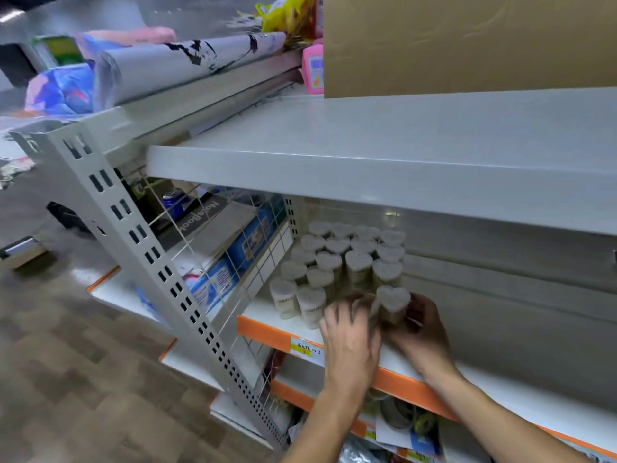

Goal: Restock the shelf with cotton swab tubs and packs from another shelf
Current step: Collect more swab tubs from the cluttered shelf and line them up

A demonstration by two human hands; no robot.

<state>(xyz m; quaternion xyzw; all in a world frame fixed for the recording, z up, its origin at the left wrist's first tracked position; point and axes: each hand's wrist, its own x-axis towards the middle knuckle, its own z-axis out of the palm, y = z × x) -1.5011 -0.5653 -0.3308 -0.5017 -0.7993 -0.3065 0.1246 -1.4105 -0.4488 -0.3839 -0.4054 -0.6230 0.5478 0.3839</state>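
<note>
Both hands setting heart-shaped tubs into the front of the block

The left hand (pixel 350 332) curls over a mostly hidden tub, and the right hand (pixel 421 324) grips a heart-shaped cotton swab tub (pixel 392 304), both at the front edge of the orange-trimmed shelf (pixel 267 332). Behind them stands a block of tubs (pixel 344 259), several rows deep, so restocking looks well along; the shelf's right side is bare, and no packs show.

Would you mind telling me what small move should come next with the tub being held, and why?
Probably set the heart-shaped tub, held in the right hand, down on the shelf beside the front row of tubs; the left hand is at its neighbour, and bare shelf lies to the right.
</note>
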